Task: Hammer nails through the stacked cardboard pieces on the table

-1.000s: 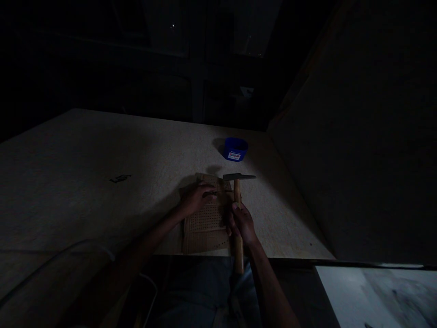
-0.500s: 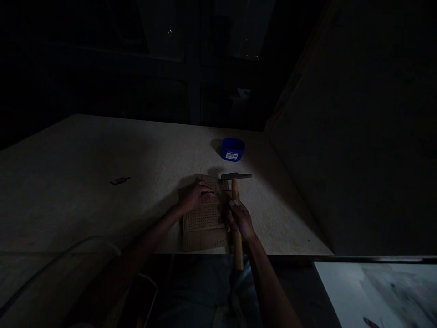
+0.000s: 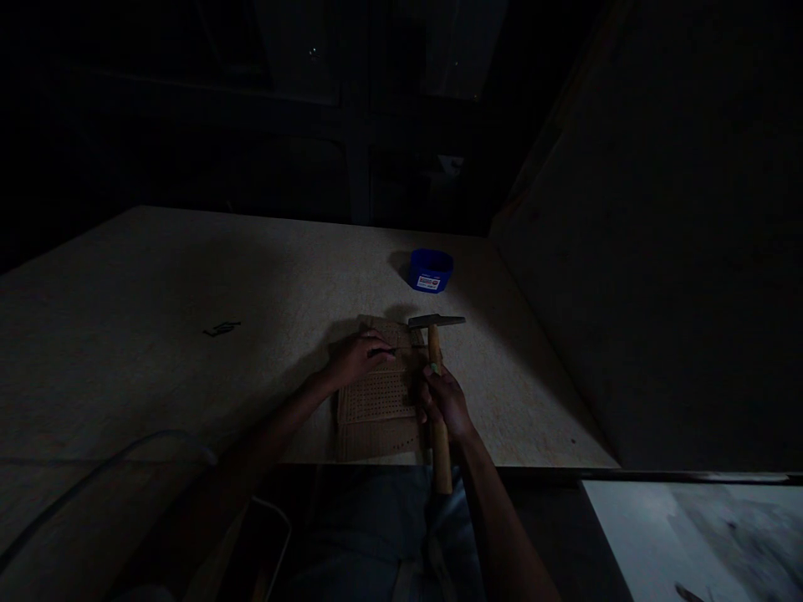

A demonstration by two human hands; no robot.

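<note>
My right hand (image 3: 447, 403) is closed around the wooden handle of a hammer (image 3: 442, 456), whose dark metal head points away from me, above the far right edge of the cardboard. A piece of brown cardboard (image 3: 376, 441) with rows of small punched holes lies near the table's front edge. Over its upper left part rests my left hand (image 3: 359, 358), fingers bent together on a thin dark nail (image 3: 381, 352); poor light blurs its outline. The hammer and my right hand hide the cardboard's right side.
Several dark nails (image 3: 222, 329) lie loose on the table (image 3: 294, 276) to the left. A blue plastic container (image 3: 430, 272) with a white label stands beyond the hammer. A dark panel (image 3: 658, 276) rises along the right side. A pale cable (image 3: 119, 464) curves at lower left.
The view has shifted very slightly. Both hands, the hammer and the cardboard keep almost the same places and grips.
</note>
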